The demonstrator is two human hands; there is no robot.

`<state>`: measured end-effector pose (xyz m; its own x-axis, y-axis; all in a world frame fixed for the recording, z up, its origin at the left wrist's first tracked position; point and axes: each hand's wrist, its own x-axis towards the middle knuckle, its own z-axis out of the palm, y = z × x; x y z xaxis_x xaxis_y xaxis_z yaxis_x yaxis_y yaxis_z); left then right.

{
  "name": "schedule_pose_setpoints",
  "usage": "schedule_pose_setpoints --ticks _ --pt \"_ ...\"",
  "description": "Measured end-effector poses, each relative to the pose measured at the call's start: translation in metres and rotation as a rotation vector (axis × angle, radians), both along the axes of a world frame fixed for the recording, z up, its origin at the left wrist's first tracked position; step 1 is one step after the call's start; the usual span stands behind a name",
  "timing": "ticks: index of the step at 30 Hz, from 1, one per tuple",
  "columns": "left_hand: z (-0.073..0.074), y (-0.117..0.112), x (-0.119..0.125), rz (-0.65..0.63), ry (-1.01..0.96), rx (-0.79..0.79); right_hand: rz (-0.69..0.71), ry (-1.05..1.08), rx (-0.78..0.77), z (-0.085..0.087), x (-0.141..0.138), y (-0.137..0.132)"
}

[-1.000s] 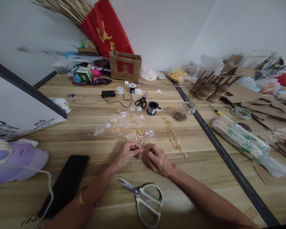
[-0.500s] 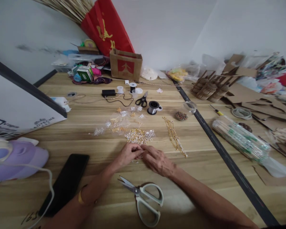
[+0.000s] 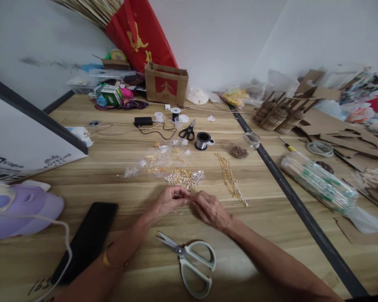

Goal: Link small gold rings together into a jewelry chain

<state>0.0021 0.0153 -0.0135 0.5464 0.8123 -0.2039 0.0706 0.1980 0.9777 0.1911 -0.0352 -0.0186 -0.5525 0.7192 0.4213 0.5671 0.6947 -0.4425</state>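
Observation:
My left hand (image 3: 169, 200) and my right hand (image 3: 210, 209) meet at the fingertips over the middle of the table. Both are pinched closed, and whatever sits between the fingers is too small to make out. Just beyond them lies a pile of gold and silver beads (image 3: 180, 178), with small clear bags (image 3: 160, 160) of findings behind it. A few tiny silver pieces (image 3: 178, 212) rest below my left fingers. To the right, gold chains (image 3: 229, 178) are laid out lengthwise. White-handled scissors (image 3: 184, 256) lie slightly open between my forearms.
A black phone (image 3: 88, 239) and a purple device (image 3: 25, 209) with a white cable are at left. Farther back are a wire spool (image 3: 203, 141), black scissors (image 3: 187, 131) and a dish of brown beads (image 3: 240, 152). Wrapped sticks (image 3: 318, 180) lie at right.
My fingers have shifted slightly; a small gap shows between the two hands where they overlapped before. The things on the table stay where they were.

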Motion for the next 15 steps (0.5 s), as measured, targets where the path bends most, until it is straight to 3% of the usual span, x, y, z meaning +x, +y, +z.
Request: schedule_pose_setpoints --ticks 9,15 --pt "-0.0019 -0.0015 0.0034 0.068 0.058 0.043 -0.025 0.025 -0.017 -0.0027 0.0009 -0.0001" --pt "0.0003 -0.0018 0.0034 0.030 0.114 0.097 -0.048 0.087 -0.015 -0.0017 -0.0002 -0.0001"
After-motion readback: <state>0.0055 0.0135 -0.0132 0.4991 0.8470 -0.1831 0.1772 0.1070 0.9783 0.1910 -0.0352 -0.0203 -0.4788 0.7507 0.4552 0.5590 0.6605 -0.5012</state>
